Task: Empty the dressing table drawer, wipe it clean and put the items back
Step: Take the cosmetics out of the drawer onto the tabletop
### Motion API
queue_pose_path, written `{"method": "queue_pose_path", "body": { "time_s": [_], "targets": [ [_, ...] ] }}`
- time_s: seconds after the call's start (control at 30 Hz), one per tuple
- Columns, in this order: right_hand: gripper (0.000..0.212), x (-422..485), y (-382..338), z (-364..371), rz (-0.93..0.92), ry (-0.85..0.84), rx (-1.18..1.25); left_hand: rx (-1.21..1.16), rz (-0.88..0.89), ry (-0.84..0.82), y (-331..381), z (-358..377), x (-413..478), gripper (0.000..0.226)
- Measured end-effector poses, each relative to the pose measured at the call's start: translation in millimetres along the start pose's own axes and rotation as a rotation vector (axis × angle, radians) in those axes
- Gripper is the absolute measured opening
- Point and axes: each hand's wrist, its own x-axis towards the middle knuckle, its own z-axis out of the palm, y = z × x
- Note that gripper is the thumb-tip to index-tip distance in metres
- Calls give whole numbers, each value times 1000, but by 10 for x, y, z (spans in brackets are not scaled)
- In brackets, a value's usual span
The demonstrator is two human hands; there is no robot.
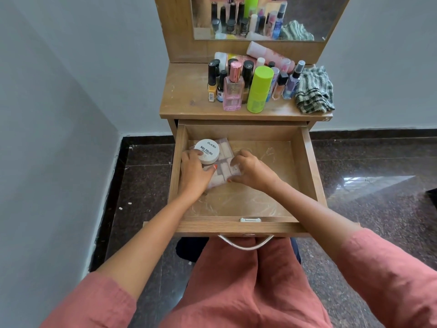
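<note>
Lying left in the open wooden drawer point(312, 166), the round white tub point(208, 151) sits atop the clear compartmented plastic box point(223, 163); left hand point(192, 172) grips tub, right hand point(251, 170) pinches box. Tilting could slide the tub off.

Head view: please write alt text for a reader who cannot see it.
Two hands reach into the open drawer: the left hand holds a white jar, the right hand pinches a clear packet. Bottles and a striped cloth sit on the tabletop.

Your left hand point(192, 172) held the white jar point(207, 151), your right hand point(250, 170) the clear case point(223, 165), at the drawer point(310, 166)'s left.
</note>
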Motion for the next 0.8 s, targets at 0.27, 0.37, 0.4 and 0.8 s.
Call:
{"method": "queue_pose_path", "body": {
  "time_s": [0.27,0.37,0.4,0.8],
  "targets": [
    [26,257,-155,104,383,225,369,-204,-294,32,123,132,131,59],
    [26,311,-195,108,448,234,421,-214,-371,52,150,169,173,57],
    [27,325,-196,121,464,236,440,-223,-400,54,152,180,186,56],
    [32,274,-186,141,651,225,510,-184,-486,46,164,244,248,52]
  ]
}}
